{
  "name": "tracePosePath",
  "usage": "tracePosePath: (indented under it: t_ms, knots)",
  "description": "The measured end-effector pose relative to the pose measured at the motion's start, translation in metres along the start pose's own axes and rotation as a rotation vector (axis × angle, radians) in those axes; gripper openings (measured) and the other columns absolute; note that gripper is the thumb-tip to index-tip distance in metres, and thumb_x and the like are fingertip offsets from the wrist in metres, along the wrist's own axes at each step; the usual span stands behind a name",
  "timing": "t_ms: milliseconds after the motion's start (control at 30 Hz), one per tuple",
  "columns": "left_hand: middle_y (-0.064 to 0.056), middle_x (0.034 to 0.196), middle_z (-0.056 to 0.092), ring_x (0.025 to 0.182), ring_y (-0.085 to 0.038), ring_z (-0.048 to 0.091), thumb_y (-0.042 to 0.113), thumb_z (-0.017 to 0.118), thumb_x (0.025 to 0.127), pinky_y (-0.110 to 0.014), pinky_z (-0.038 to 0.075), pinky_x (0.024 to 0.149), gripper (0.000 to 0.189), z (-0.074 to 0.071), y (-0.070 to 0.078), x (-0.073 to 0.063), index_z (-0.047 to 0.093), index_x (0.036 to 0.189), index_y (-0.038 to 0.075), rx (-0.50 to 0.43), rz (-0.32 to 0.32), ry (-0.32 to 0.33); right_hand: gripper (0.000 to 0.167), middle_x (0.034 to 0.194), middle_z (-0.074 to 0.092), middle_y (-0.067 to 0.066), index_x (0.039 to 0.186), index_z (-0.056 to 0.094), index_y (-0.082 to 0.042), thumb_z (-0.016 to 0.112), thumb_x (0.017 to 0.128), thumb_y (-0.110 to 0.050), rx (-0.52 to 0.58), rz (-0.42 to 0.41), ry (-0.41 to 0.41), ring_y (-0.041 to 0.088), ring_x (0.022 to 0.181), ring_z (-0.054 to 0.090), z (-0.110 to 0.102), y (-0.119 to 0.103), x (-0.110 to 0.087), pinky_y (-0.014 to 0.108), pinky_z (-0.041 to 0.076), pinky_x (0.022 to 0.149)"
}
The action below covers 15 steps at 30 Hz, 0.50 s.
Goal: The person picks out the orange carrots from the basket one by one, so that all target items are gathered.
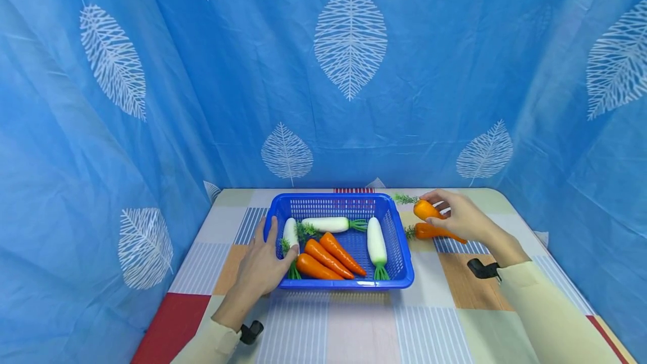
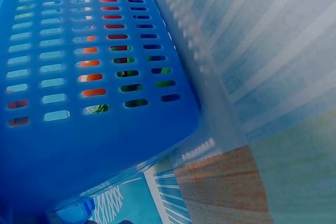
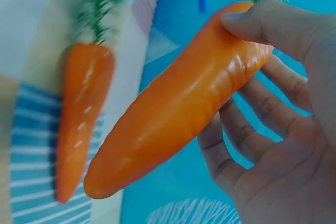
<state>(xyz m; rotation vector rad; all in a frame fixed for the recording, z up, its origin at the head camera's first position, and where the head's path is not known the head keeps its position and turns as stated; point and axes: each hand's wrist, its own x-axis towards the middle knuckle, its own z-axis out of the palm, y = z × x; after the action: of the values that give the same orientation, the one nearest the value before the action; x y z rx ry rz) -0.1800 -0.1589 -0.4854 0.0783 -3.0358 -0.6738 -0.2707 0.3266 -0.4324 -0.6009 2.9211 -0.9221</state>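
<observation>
A blue plastic basket (image 1: 349, 284) stands on the table, holding three orange carrots (image 1: 326, 257) and three white radishes (image 1: 376, 240) with green tops. My left hand (image 1: 260, 263) rests at the basket's left rim, fingers extended and thumb over the inside; the left wrist view shows the slotted wall close up. To the right of the basket, my right hand (image 1: 457, 218) holds another carrot (image 3: 173, 103) near its leafy end, thumb on one side and fingers on the other. A further carrot (image 3: 84, 119) lies on the tablecloth below it.
A patchwork tablecloth (image 1: 359, 324) covers the table. Blue curtains (image 1: 349, 128) with white leaf prints hang behind and along both sides. Black bands (image 1: 482, 268) sit on the wrists.
</observation>
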Motion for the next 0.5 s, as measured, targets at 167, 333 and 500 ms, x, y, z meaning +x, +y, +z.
tracePosePath:
  t_ms: [167, 333, 500]
  knots:
    - [-0.027, 0.195, 0.015, 0.164, -0.063, 0.048, 0.062, 0.063, 0.112, -0.08, 0.057, 0.12, 0.101, 0.001, 0.0, -0.001, 0.02, 0.188, 0.011, 0.001, -0.003, 0.002, 0.047, 0.138, 0.078, 0.024, 0.148, 0.071, -0.004, 0.087, 0.103, -0.007, -0.009, -0.007, -0.006, 0.036, 0.115, 0.079, 0.002, 0.021, -0.012, 0.061, 0.073, 0.101]
    - [-0.027, 0.195, 0.014, 0.165, -0.063, 0.047, 0.062, 0.064, 0.112, -0.08, 0.056, 0.12, 0.101, 0.001, 0.0, -0.001, 0.02, 0.188, 0.011, -0.003, -0.005, 0.003, 0.046, 0.135, 0.079, 0.022, 0.144, 0.073, -0.004, 0.089, 0.101, -0.006, -0.031, -0.015, -0.015, 0.035, 0.113, 0.079, 0.008, 0.037, -0.02, 0.058, 0.073, 0.098]
    - [-0.028, 0.195, 0.014, 0.165, -0.063, 0.047, 0.061, 0.064, 0.112, -0.079, 0.057, 0.12, 0.101, 0.001, 0.0, -0.001, 0.019, 0.188, 0.011, -0.001, -0.004, 0.006, 0.045, 0.132, 0.079, 0.02, 0.141, 0.075, -0.005, 0.091, 0.098, -0.003, -0.066, -0.05, -0.023, 0.036, 0.114, 0.076, 0.018, 0.048, -0.027, 0.063, 0.071, 0.1]
